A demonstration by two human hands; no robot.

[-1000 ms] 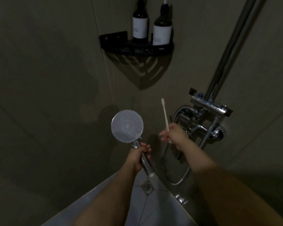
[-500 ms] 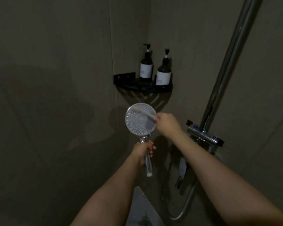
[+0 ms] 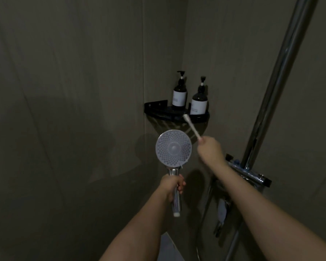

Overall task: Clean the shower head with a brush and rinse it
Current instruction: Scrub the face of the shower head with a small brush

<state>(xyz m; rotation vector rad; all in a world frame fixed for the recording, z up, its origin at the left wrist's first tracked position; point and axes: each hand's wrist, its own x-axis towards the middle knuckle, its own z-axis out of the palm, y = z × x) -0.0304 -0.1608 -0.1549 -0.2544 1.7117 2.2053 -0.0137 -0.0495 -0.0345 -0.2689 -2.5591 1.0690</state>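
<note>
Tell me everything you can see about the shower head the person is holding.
The shower head is a handheld type with a round, pale face dotted with rings of small nozzles around a smooth central disc. Its shiny chrome-looking handle runs down to a whitish end cap. It is held roughly upright, face toward the camera, in front of the dark shower wall. The left hand grips the handle about midway. The brush in the right hand is up to its right, not touching it. No water visibly flows.

Two bare forearms, no sleeves
</note>
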